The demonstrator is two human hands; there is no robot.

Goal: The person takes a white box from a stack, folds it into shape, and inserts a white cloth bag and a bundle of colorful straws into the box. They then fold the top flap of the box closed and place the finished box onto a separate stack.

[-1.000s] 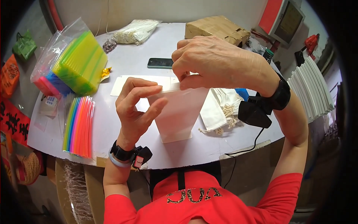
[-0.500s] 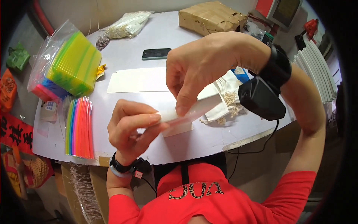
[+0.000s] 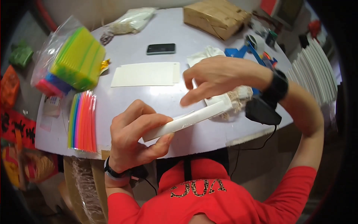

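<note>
My left hand (image 3: 140, 140) pinches one end of a long, slim white box (image 3: 195, 121), thumb below and fingers on top. The box is held above the near part of the table, slanting up to the right, its narrow side toward me. My right hand (image 3: 220, 76) hovers just above the box's right half, fingers apart and nothing in them. Beyond my hands, a flat white folded card (image 3: 143, 75) lies on the table. White cloth drawstring pouches (image 3: 220, 100) with beige cords lie partly hidden behind my right hand and the box.
On the left are multicoloured strips (image 3: 82, 121) and a clear bag with a yellow-green bundle (image 3: 80, 58). A phone (image 3: 161, 49) and a brown paper parcel (image 3: 216, 18) lie farther back. A blue tape dispenser (image 3: 255, 52) sits at right, near stacked white panels (image 3: 315, 74).
My right hand has lifted off the white box and opened. The box has turned so its narrow side shows, and my left hand has shifted its grip on the end.
</note>
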